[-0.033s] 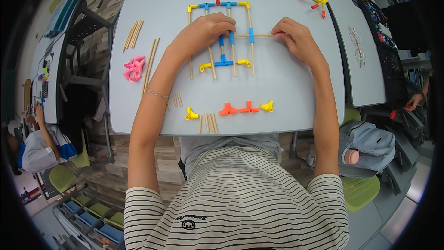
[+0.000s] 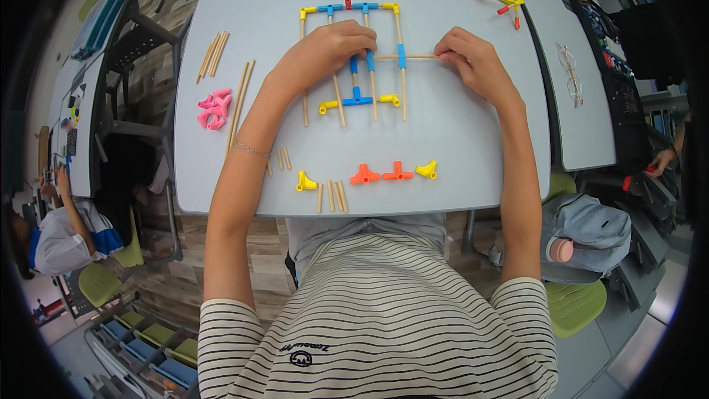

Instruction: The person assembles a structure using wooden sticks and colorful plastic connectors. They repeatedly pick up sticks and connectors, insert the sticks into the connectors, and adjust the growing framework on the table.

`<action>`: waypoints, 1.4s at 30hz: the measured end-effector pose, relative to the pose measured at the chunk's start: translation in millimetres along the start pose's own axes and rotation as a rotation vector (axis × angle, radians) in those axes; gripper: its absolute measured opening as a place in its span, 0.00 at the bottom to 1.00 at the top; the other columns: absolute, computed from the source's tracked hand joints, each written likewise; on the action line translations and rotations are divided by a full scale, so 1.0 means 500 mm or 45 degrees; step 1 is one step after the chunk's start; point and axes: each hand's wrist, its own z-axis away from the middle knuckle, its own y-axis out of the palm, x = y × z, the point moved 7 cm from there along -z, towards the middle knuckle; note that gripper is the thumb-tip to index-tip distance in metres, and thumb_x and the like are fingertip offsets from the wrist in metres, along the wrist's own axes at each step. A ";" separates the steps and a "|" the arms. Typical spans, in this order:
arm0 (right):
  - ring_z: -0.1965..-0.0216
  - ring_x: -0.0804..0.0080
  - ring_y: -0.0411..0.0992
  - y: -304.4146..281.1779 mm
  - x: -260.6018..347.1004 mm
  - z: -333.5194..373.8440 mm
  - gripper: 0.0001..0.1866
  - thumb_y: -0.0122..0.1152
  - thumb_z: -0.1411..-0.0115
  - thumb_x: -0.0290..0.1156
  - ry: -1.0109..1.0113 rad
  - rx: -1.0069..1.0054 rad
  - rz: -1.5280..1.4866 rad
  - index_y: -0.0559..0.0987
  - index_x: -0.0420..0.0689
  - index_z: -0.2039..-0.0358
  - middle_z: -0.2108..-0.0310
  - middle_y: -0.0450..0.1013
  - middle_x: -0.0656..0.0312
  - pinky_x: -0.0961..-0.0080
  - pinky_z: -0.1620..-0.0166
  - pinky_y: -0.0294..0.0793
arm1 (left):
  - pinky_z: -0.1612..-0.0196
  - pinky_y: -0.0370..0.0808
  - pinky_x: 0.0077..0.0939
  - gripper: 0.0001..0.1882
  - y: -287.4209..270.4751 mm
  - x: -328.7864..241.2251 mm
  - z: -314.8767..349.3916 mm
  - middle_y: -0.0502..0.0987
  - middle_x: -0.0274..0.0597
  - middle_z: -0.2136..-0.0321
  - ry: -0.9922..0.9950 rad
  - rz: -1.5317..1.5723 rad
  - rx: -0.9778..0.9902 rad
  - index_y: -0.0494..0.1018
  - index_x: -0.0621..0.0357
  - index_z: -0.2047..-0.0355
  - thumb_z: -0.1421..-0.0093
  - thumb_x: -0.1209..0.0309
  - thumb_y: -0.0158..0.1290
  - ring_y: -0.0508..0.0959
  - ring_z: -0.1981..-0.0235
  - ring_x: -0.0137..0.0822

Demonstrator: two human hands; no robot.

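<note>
Your right hand (image 2: 471, 63) has its fingers closed in a pinch on the right end of the crosswise dowel (image 2: 425, 56), gripping it by the tip, which seems to leave the rest of its length free of your palm. That dowel lies across the right part of the frame, meeting the outer blue sleeve (image 2: 402, 57) and reaching left to the inner blue sleeve (image 2: 371, 60). Your left hand (image 2: 332, 43) arches over the frame with its fingers bent down onto that inner sleeve; the thumb is hidden, so you cannot tell from here whether they pinch it or only press. The pose reads as steadying one end while you control the other, so the pieces stay lined up. Flat on the tabletop (image 2: 458, 133), the frame hangs together from its blue-and-yellow top bar (image 2: 310, 9), with the lengthwise dowels (image 2: 337, 100) pointing toward you, perhaps so their near ends are easy to reach. Between your forearms, the blue T-connector (image 2: 357, 100) sits in the lower crosspiece. Loose parts lie outside the frame, apparently sorted by kind to keep the middle workable: pink connectors (image 2: 214, 111) and a dowel bundle (image 2: 213, 55) to the left, orange connectors (image 2: 398, 172) and short dowels (image 2: 331, 197) along the near edge.
</note>
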 end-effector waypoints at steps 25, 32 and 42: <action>0.64 0.63 0.75 -0.010 0.012 -0.011 0.04 0.57 0.41 0.14 -0.062 -0.014 0.025 0.75 0.37 0.68 0.66 0.72 0.59 0.69 0.61 0.75 | 0.50 0.80 0.29 0.12 -0.004 0.013 -0.006 0.82 0.37 0.55 -0.059 0.060 -0.022 0.80 0.59 0.62 0.45 0.85 0.56 0.81 0.55 0.39; 0.64 0.63 0.76 0.001 0.015 -0.013 0.04 0.58 0.41 0.16 -0.059 -0.004 0.039 0.76 0.38 0.67 0.66 0.73 0.60 0.69 0.60 0.75 | 0.51 0.79 0.30 0.12 0.000 0.004 -0.010 0.82 0.37 0.57 0.028 -0.014 -0.034 0.79 0.58 0.62 0.45 0.84 0.56 0.81 0.56 0.39; 0.65 0.62 0.74 0.017 -0.021 -0.014 0.04 0.60 0.36 0.26 0.090 -0.027 0.072 0.78 0.39 0.66 0.66 0.75 0.58 0.70 0.60 0.74 | 0.49 0.79 0.29 0.12 -0.007 -0.002 -0.009 0.82 0.40 0.56 0.021 -0.007 -0.058 0.82 0.58 0.59 0.43 0.81 0.58 0.80 0.54 0.40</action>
